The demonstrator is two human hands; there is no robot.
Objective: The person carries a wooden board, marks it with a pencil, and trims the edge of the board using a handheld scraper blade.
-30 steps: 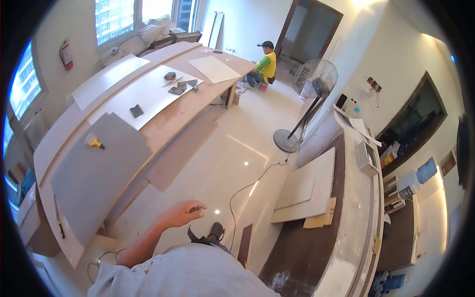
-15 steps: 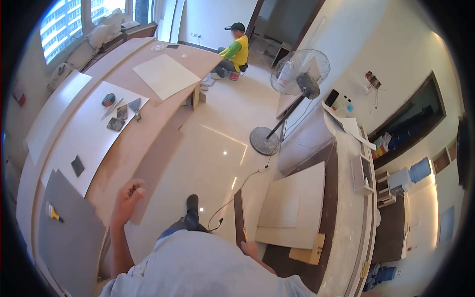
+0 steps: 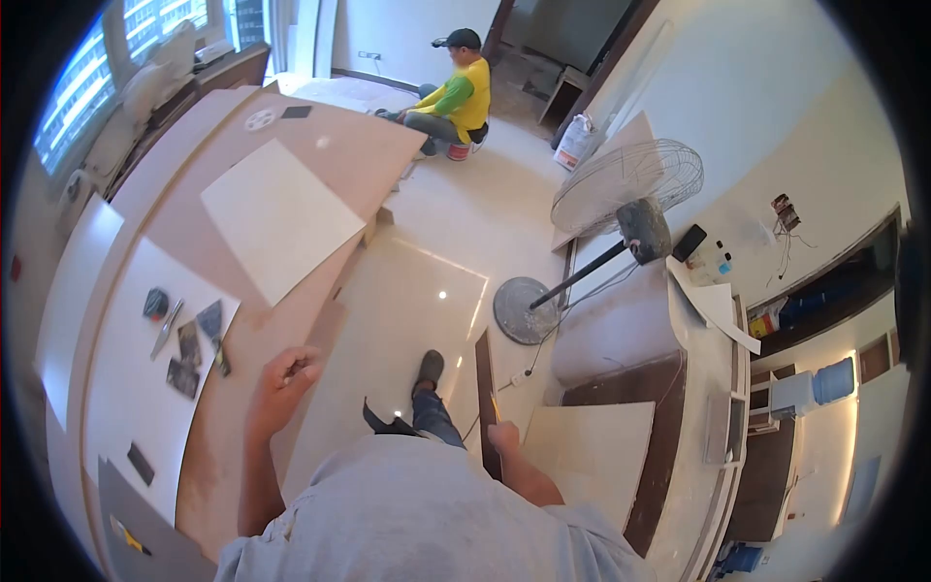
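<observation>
My right hand (image 3: 503, 437) is closed round a thin yellow pencil (image 3: 495, 407) that points upward, beside a long dark brown board. My left hand (image 3: 281, 388) hangs in the air by the near edge of the worktable (image 3: 242, 354), its fingers curled in; whatever they hold, if anything, is too small to make out. On a white sheet (image 3: 145, 388) left of that hand lie a tape measure (image 3: 155, 304), a slim pointed tool (image 3: 168, 330), a putty knife (image 3: 212, 328), dark flat pieces (image 3: 182, 376) and a dark block (image 3: 141, 464).
A pale square panel (image 3: 281, 218) lies farther up the table. A standing fan (image 3: 529, 310) with a trailing cable is ahead to the right, near a counter (image 3: 693, 456). Beyond the table a person in a yellow shirt (image 3: 470, 97) sits on a bucket. Pale panels (image 3: 587, 446) lean at right.
My view has moved forward along the floor, so the table, fan and seated person look nearer. My right hand has risen with the pencil; my left hand stays curled.
</observation>
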